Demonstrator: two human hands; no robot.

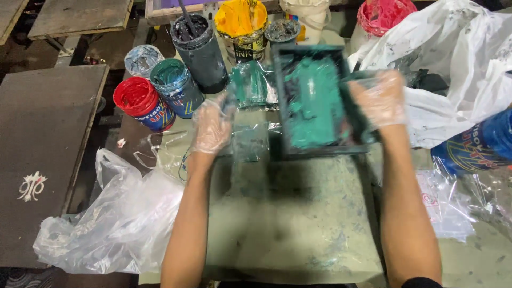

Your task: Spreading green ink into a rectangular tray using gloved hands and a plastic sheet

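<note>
The green-smeared screen frame (314, 101) sat tilted on the table (298, 224); I saw my gloved right hand (380, 100) clenched on its edge, left hand (212, 125) clutching clear plastic sheet (250, 141).

red tub (140, 101) blue label, left | yellow tub (242, 26) pale label, top

Paint pots (176, 80) stand left of the tray (314, 101).
</note>
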